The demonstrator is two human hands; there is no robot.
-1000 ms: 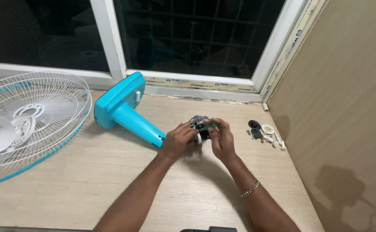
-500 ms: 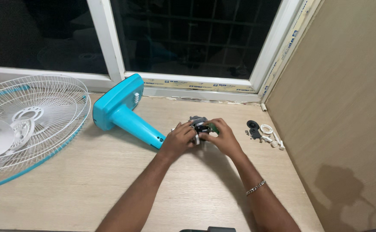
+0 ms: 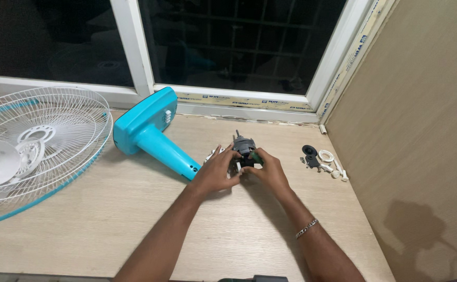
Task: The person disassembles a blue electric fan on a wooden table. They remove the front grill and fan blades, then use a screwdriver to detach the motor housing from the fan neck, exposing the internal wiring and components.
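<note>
the fan is already lying in parts: both hands, left hand [image 3: 214,171] and right hand [image 3: 268,170], are gripping the grey motor [image 3: 243,148] on the wooden table [image 3: 108,219], beside the blue stand [image 3: 153,133]; reassembly is not looking started.

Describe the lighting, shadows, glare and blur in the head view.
Head view: lit from overhead and indoors, the window black with faint reflections; soft shadows fall under both forearms on the table, and a dark shadow blob on the right wall. The left hand, right hand and fan motor are slightly soft; straight frame lines bow near the edges.
</note>
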